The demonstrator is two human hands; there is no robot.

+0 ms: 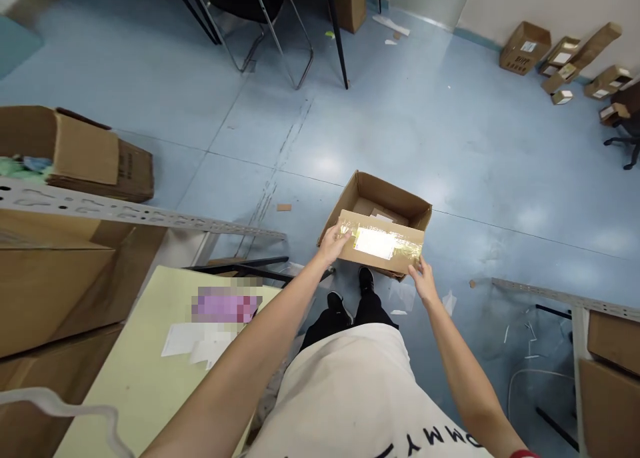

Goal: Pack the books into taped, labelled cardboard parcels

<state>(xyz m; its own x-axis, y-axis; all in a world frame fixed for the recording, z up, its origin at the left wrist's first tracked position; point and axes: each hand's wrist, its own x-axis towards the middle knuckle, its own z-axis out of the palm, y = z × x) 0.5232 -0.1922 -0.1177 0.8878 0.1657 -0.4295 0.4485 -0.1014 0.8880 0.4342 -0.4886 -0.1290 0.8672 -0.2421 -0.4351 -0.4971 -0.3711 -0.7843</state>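
Observation:
I hold an open cardboard box out in front of me, above the blue floor. Its near flap carries shiny clear tape and a white label. My left hand grips the box's left near corner, fingers curled round the flap. My right hand grips the right near corner from below. Something pale lies inside the box, but I cannot make it out. My black shoes show underneath the box.
A yellow-green table with papers stands at lower left. Metal shelving with cardboard boxes is on the left, another rack at right. Small boxes lie by the far wall, a chair at top. Paper scraps litter the floor.

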